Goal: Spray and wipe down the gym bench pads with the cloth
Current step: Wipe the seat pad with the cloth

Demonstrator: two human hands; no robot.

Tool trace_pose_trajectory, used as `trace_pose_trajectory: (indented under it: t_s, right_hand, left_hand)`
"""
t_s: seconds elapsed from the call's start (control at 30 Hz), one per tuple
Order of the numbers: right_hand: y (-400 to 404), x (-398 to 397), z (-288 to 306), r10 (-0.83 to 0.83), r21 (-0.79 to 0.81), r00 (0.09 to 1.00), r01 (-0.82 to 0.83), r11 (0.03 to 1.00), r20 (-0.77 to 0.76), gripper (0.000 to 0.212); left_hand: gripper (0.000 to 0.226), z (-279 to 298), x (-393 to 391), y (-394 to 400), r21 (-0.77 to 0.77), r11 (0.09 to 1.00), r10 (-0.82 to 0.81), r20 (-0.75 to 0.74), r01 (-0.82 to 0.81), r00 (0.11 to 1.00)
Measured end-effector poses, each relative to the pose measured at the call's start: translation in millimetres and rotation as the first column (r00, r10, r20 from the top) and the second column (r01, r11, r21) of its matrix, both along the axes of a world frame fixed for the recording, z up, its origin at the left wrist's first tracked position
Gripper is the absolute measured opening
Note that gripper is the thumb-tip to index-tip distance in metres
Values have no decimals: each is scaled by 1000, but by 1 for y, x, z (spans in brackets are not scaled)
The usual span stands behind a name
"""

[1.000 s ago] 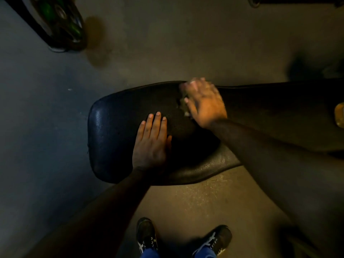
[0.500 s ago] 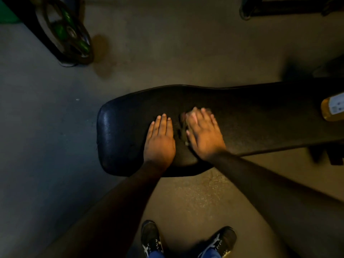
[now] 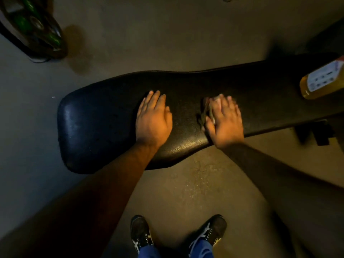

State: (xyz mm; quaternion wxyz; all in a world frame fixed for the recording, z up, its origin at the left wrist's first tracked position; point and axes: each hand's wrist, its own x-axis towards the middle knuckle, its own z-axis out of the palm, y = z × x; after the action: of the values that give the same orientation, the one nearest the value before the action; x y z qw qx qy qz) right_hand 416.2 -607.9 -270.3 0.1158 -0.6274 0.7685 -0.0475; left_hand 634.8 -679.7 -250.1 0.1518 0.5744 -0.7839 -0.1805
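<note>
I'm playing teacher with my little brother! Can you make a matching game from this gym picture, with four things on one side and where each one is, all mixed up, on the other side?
Things:
1. cloth
2. bottle
3. left hand
4. shoes

Places:
A. on the floor, at the bottom of the picture
B. lying flat on the bench pad, holding nothing
C. standing at the right end of the bench pad
D. under the right hand, with only an edge peeking out

Right pairs: 1-D, 2-C, 3-B, 4-A
</note>
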Motion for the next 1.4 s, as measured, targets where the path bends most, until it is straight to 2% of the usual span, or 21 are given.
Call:
trace_pose_trajectory:
  t_s: [0.07, 0.13, 0.2, 0.23, 0.3, 0.37, 0.43, 0.5, 0.53, 0.63, 0.67, 0.77, 0.8, 0.87, 0.93, 1.07, 1.1, 1.17, 1.23, 1.3, 1.4]
  right_hand:
    - [4, 25, -6, -91, -53, 996, 90, 995, -10, 70]
    - [23, 36, -9, 275, -88, 961, -272, 958, 29, 69]
    - [22, 3, -7, 544, -48, 838, -542, 839, 32, 67]
    - [9, -15, -6, 527, -47, 849, -526, 849, 16, 67]
    - [-24, -38, -4, 157, -23, 987, -157, 987, 14, 68]
    - [-49, -22, 2, -105, 32, 994, 104, 994, 35, 71]
    - [-60, -1, 8, 196, 31, 975, -200, 979, 103, 72]
    - [-78, -13, 3, 487, 40, 860, -497, 867, 151, 71]
    - [-95, -24, 1, 481, 25, 867, -488, 872, 127, 72]
    - [-141, -23, -2, 83, 63, 996, -85, 994, 39, 74]
    - [-146, -11, -1, 91, 69, 995, -93, 993, 29, 72]
    - [-141, -6, -3, 469, 11, 879, -471, 882, 81, 64]
    - [-146, -16, -3, 487, -3, 870, -488, 873, 77, 64]
    - [-156, -26, 1, 205, 42, 977, -208, 977, 49, 67]
    - [-150, -11, 6, -72, 85, 995, 66, 994, 70, 71]
    - [-86, -27, 15, 376, 129, 917, -392, 911, 134, 74]
    - [-86, -53, 13, 367, 136, 926, -376, 917, 86, 77]
    - [-111, -91, 7, 75, 131, 997, -72, 989, -20, 82]
    - [-130, -91, 4, -146, 162, 988, 151, 975, -44, 82]
    - [-114, -76, 0, 62, 104, 998, -64, 993, 18, 79]
    - [-86, -109, -2, 517, 53, 852, -522, 851, 84, 70]
  left_hand:
    - [49, -5, -23, -4, 46, 999, 8, 2, -9, 1000]
    - [51, -13, -43, -1, 84, 995, 53, 48, -57, 997]
    - [53, -20, -49, 4, 38, 996, 72, 149, -78, 986]
    - [53, -23, -50, 4, 10, 997, 77, 191, -81, 978]
    - [54, -24, -51, 5, -9, 997, 81, 242, -81, 967]
    - [55, -23, -53, 4, -12, 997, 73, 265, -73, 962]
    - [58, -24, -53, 2, 0, 998, 60, 283, -62, 957]
    - [60, -26, -51, 2, 21, 997, 63, 295, -72, 954]
    - [61, -26, -51, 2, 27, 997, 59, 289, -70, 955]
    - [60, -28, -49, 0, 27, 998, 49, 291, -59, 955]
    - [59, -28, -49, -1, 27, 999, 38, 283, -47, 958]
    - [60, -26, -48, 1, 28, 999, 19, 257, -27, 966]
    - [61, -25, -48, 2, 30, 999, 23, 252, -31, 967]
    - [60, -24, -48, 1, 45, 998, 20, 267, -34, 964]
    - [59, -19, -50, 1, 52, 997, 30, 303, -48, 953]
    - [57, -11, -59, -2, 110, 993, 2, 359, -45, 933]
    - [57, -11, -62, -3, 110, 994, -45, 357, 6, 933]
    - [55, -14, -68, -7, 106, 987, -151, 320, 123, 935]
    - [52, -18, -77, -13, 96, 986, -156, 268, 135, 951]
    - [52, -18, -92, -16, 88, 993, -92, 243, 73, 966]
    - [56, -15, -116, -14, 78, 995, -73, 193, 59, 978]
